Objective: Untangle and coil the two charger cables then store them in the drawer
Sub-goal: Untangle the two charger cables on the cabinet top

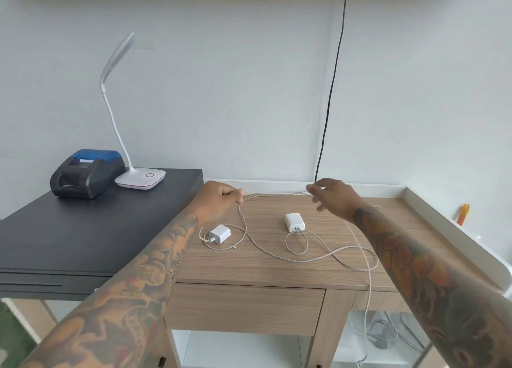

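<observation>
Head view: the left hand (221, 198) is fisted at the back of the wooden bench (249, 270), its fingers pinching a white cable (273, 195) stretched across to the right hand (332, 197). The right hand's fingers look curled on the cable's other end, though motion blur leaves that unsure. Two white charger bricks (220, 233) (294, 222) lie on the bench with cable loops around them; one strand hangs over the front edge, beside the closed drawer (243, 309).
</observation>
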